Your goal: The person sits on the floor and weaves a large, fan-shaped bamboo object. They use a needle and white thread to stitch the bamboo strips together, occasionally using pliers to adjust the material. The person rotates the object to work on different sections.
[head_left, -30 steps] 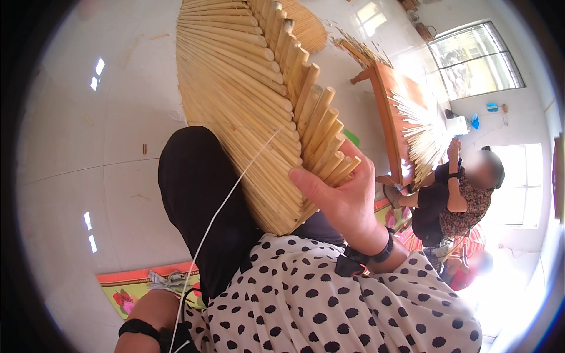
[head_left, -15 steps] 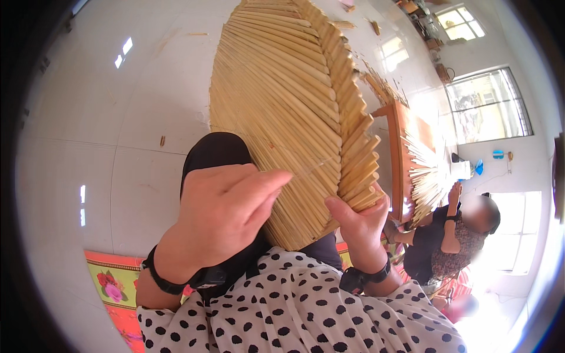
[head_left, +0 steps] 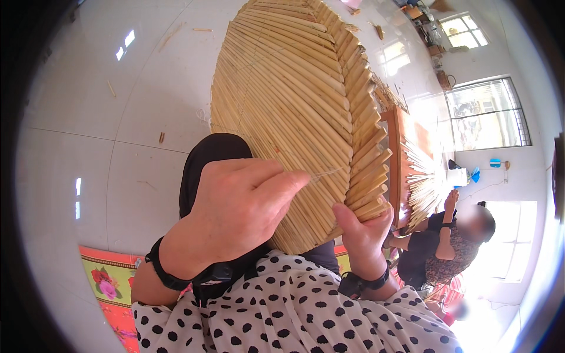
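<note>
Looks like a craft workshop, small far end: has sticks (head_left: pixel 421 185) on wooden table (head_left: pixel 401 153), co-worker (head_left: pixel 462 238), scraps (head_left: pixel 162 137) on tiled floor (head_left: pixel 76 88).

Floral mat (head_left: pixel 91 256), orange-brown table (head_left: pixel 401 132), window (head_left: pixel 489 115) (brightly lit), another person (head_left: pixel 464 244).

room over left floor (head_left: pixel 65 176), stick panel (head_left: pixel 294 100) ahead

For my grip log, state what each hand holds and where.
Left hand: thin pale thread, pinched; which part is unclear. Right hand: tan fan-shaped stick panel, by its lower right edge.
</note>
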A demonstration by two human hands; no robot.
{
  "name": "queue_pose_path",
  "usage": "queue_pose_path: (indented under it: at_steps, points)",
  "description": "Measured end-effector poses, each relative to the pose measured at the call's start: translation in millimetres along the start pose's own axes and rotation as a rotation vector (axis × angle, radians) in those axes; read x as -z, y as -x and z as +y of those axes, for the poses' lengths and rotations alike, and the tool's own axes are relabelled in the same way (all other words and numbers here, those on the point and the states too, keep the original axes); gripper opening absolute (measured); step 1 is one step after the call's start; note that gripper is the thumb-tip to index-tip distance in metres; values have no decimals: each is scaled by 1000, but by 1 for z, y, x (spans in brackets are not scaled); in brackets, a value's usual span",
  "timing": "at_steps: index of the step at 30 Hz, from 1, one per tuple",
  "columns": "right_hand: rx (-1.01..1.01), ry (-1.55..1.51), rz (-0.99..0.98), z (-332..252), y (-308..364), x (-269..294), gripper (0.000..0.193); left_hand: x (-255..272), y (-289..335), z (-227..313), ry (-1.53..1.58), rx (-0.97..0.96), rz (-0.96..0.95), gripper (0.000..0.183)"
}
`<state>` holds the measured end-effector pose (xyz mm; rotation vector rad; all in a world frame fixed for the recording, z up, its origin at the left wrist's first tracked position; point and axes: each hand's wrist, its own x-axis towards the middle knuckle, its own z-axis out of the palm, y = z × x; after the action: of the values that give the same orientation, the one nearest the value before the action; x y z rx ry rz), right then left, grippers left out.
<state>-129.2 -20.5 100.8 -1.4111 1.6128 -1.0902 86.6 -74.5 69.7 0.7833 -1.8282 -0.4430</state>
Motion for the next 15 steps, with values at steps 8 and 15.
queue_pose_path:
  at_steps: [8, 15]
  points:
    - [4, -37, -2, -2, 1, -1, 47, 1, 1, -1, 27, 6, -1, 21]
    - [-12, -62, 4, 0, 2, -2, 38, 6, -2, 1, -6, -4, -48, 20]
